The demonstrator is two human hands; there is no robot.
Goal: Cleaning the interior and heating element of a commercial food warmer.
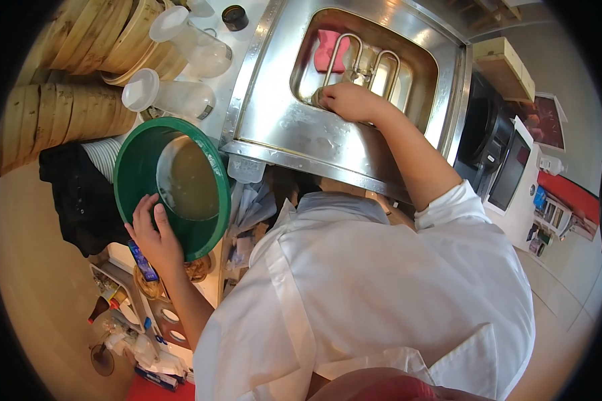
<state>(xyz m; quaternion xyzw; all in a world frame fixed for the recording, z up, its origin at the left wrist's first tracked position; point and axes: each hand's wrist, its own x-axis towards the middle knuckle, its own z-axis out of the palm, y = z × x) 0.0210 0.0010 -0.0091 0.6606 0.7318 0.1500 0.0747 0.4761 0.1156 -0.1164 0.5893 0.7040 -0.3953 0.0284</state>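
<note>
A green plastic basin (222, 170) with cloudy brownish water stands at the left. My left hand (155, 233) is at its near rim, fingers spread and thumb raised; whether it touches the rim I cannot tell. My right hand (351, 102) reaches into the well of a stainless steel appliance (301, 135). Its fingers are closed on a small brownish scrubber (318, 98), mostly hidden by the hand. Beside it rises a looped metal heating element (337, 55). A pink sponge (326, 50) lies at the far left of the well.
Two clear plastic bottles (190, 100) lie left of the appliance, near a black cap (235, 18). Stacked bamboo steamers (65, 113) and a black cloth (83, 200) are farther left. A phone (143, 260) is below my left hand. A monitor (509, 170) stands at right.
</note>
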